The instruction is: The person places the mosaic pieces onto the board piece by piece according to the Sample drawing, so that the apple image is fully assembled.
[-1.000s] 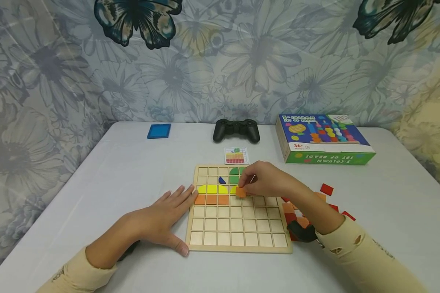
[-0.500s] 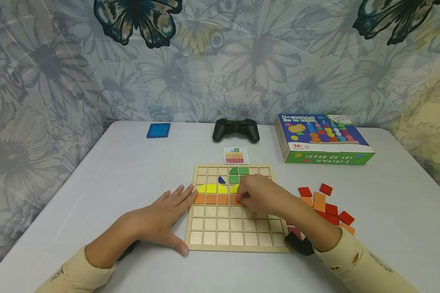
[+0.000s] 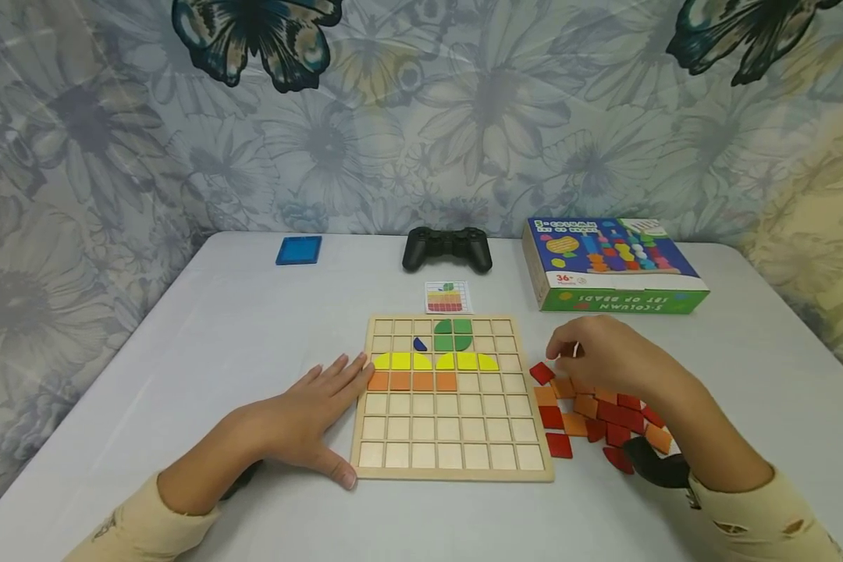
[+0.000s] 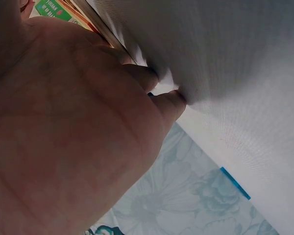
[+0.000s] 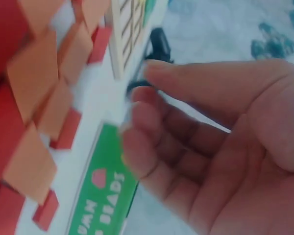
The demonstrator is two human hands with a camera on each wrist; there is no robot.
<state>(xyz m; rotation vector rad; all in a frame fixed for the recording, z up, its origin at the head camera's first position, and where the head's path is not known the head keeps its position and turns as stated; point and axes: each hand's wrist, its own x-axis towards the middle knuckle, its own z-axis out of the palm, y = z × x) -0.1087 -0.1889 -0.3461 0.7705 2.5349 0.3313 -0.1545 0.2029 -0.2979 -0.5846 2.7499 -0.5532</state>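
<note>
A wooden grid board (image 3: pixel 457 453) lies on the white table, with green, blue, yellow and orange tiles in its upper rows. My left hand (image 3: pixel 309 417) is spread beside the board's left edge, fingertips and thumb right at the frame. In the left wrist view the left palm (image 4: pixel 88 127) fills much of the picture. My right hand (image 3: pixel 614 351) hovers over the far side of a pile of red and orange tiles (image 3: pixel 620 415), right of the board. Its fingers are loosely bent with nothing between thumb and fingertips, as the right wrist view shows. The wrist hides some tiles.
A small pattern card (image 3: pixel 447 297) lies just beyond the board. Farther back are a black game controller (image 3: pixel 446 248), a blue square tray (image 3: pixel 298 250) and a bead-set box (image 3: pixel 614 265). A floral cloth (image 3: pixel 379 140) hangs behind the table.
An orange tile held by my right hand went into the fourth cell of the orange row. The right hand then moved right to the loose tiles; the left hand stayed by the board.
</note>
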